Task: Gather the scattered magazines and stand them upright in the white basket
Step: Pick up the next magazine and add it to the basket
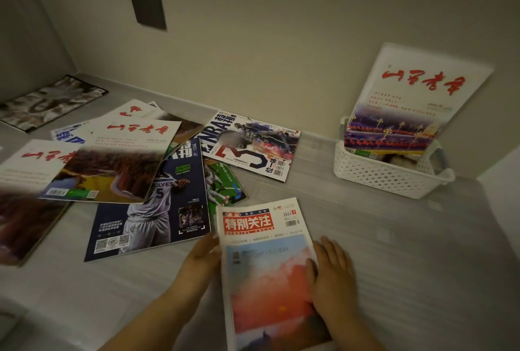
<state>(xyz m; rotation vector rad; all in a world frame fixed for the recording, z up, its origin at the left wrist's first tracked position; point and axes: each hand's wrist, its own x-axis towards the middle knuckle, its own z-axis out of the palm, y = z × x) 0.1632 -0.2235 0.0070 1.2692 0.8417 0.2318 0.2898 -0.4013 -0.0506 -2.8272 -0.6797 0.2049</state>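
The magazine point(267, 266), likely light, floppy and slippery, lies flat, well apart from the white basket point(388, 173), left hand point(202, 255) and right hand point(332, 274) pressing straight-fingered against its long edges, the best places to hold.

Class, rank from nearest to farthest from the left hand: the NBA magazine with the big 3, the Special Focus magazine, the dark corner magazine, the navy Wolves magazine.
1. Special Focus magazine, against the left hand.
2. navy Wolves magazine, just beside, to the left.
3. NBA magazine, farther back, centre.
4. dark corner magazine, far back left.
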